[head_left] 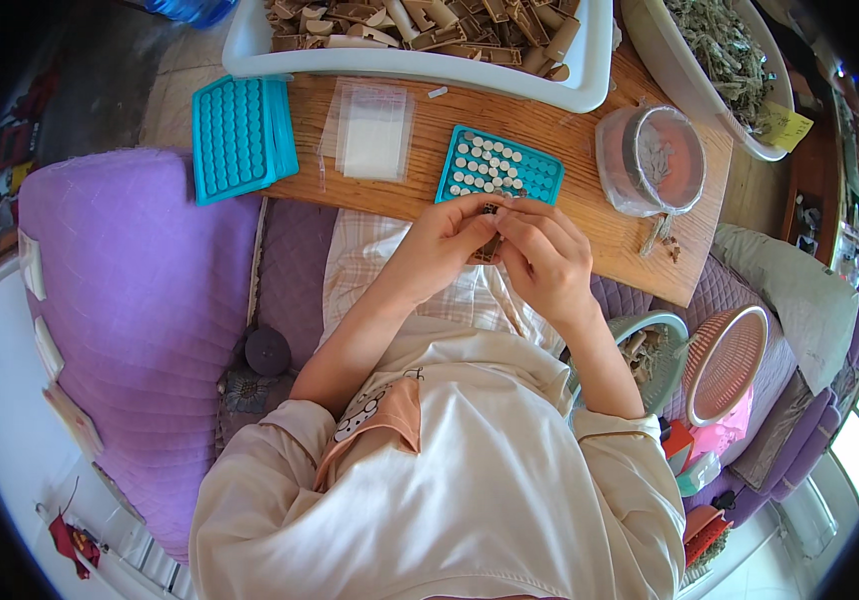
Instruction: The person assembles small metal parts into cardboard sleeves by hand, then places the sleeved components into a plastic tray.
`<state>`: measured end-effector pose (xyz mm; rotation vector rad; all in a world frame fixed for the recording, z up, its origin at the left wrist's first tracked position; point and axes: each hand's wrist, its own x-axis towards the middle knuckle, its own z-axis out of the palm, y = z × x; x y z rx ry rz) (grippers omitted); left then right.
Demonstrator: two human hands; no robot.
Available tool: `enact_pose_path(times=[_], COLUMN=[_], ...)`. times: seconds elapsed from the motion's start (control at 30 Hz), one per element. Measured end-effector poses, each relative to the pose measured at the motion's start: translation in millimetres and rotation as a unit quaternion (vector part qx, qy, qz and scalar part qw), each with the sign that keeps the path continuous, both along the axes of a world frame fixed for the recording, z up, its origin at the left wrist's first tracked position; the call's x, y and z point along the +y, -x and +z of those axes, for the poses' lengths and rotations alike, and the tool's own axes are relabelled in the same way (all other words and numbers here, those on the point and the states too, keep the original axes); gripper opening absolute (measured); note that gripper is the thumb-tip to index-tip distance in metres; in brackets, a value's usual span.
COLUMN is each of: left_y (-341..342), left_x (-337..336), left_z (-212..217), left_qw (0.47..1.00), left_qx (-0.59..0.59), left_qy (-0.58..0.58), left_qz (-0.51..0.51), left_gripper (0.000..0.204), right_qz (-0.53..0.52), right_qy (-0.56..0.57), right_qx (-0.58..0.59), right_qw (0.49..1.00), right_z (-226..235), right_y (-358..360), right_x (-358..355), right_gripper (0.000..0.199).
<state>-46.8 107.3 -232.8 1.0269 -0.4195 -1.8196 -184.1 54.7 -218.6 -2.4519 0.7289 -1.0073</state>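
My left hand and my right hand meet just past the near edge of the wooden table, over my lap. Between the fingertips of both is a small dark brown patterned piece, partly covered by the fingers. Its exact kind cannot be made out. Right beyond the hands lies a teal tray with rows of round hollows. Several small white round discs sit in it, mostly on the left and middle; the hands cover part of its near edge.
A stack of teal trays and clear plastic bags lie to the left. A white tub of brown curved pieces stands at the back. To the right are a round clear container, a large basin, and green and pink baskets.
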Motion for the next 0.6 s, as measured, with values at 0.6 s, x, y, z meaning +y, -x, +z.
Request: enact_pose_path(times=[0.6], left_y=[-18.5], left_x=[-9.6], left_z=[7.0], left_qw=[1.000], left_qx=[-0.011], left_qy=[-0.008], left_qz=[0.020], left_gripper=[0.021], right_qz=[-0.161], right_qy=[-0.135], right_qx=[0.126], right_qw=[0.969], right_z=[-37.7], right_y=[11.9], right_x=[-23.5], right_gripper=[0.015])
